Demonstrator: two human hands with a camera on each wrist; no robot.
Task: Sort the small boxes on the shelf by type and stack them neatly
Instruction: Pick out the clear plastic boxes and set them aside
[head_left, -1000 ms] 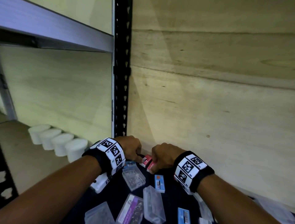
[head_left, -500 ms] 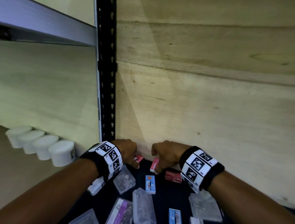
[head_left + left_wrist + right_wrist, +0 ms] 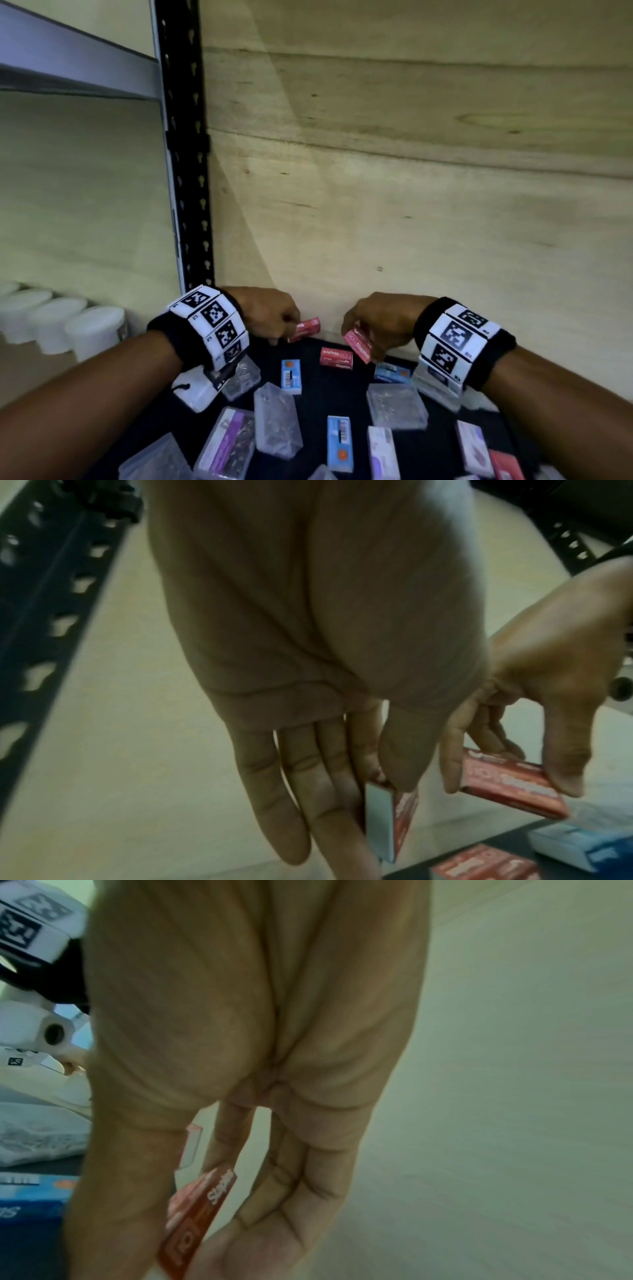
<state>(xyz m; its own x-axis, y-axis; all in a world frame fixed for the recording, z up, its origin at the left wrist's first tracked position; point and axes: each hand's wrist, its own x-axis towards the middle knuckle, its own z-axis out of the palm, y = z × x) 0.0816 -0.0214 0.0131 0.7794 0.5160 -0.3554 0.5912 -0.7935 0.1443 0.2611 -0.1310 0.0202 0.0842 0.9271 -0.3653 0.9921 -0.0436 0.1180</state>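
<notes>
Small boxes lie scattered on the dark shelf mat (image 3: 342,390): red staple boxes, blue boxes, purple-labelled boxes and clear plastic cases. My left hand (image 3: 279,329) pinches a red staple box (image 3: 306,329) on edge near the back wall; the left wrist view shows it between thumb and fingers (image 3: 394,821). My right hand (image 3: 368,337) holds a second red staple box (image 3: 358,346), tilted, just above the mat, also visible in the right wrist view (image 3: 195,1218). A third red box (image 3: 336,357) lies flat between and below the hands.
A black perforated upright (image 3: 186,171) stands left of the hands, with the plywood back wall (image 3: 411,205) right behind them. Blue boxes (image 3: 291,376) and clear cases (image 3: 277,423) lie just in front. White jars (image 3: 96,327) line the neighbouring shelf at left.
The hands, close together on red boxes a second ago, have drawn apart, each keeping one red box. A third red box now lies uncovered on the mat between them.
</notes>
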